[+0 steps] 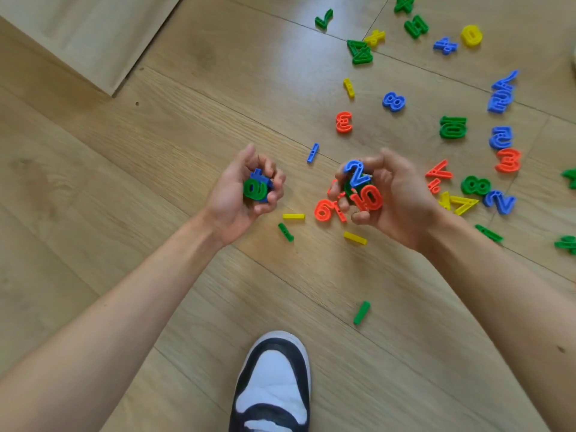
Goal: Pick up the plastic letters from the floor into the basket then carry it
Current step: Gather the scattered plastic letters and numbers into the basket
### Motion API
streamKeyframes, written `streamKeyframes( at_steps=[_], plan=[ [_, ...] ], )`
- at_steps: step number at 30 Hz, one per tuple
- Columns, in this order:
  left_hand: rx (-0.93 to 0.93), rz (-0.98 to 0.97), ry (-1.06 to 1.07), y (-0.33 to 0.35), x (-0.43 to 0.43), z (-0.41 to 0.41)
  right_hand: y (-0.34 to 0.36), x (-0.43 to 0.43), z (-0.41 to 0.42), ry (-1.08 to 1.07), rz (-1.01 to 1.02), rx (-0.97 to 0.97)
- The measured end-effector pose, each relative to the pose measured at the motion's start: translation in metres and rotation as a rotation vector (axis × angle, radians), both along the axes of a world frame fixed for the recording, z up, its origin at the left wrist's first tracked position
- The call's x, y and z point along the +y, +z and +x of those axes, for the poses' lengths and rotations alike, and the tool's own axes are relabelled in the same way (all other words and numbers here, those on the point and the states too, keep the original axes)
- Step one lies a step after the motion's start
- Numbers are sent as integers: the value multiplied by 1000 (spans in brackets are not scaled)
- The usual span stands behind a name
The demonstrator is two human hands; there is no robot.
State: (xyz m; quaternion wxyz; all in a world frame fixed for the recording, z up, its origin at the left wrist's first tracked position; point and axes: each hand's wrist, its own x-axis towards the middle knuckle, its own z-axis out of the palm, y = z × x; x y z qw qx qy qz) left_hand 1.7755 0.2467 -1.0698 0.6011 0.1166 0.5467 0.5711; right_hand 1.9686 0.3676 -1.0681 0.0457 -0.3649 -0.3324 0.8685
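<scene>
Right hand [386,194] clutching plastic numerals, left hand [246,191] clutching two — orange 9 [324,209] lies on floor [156,182], just beside right fingers; basket unseen.

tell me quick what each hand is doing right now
Left hand: closed on a green piece and a blue piece.
Right hand: closed on a blue 2 and red 10.

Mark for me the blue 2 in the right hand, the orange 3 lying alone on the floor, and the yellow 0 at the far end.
blue 2 [357,174], head view, middle of its diagonal stroke.
orange 3 [344,122], head view, centre of the piece.
yellow 0 [471,35], head view, on its ring.
</scene>
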Motion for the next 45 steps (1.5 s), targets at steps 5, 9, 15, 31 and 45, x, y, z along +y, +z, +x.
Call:
streamKeyframes(
  at_steps=[5,9,15,31,45],
  plan=[
    [1159,42,-349,-13,-9,9,-2,0,-4,-18,400,-211],
    [1641,-67,-754,-28,-22,10,-10,0,-5,283,1218,-379],
    [1889,-91,-889,-35,-31,14,-17,-17,-9,667,1633,-652],
    [1671,182,-612,-24,-7,49,-12,-37,-2,853,1776,-680],
    [1823,25,-775,-39,-6,76,-18,-44,4,741,1754,-664]
  ],
)
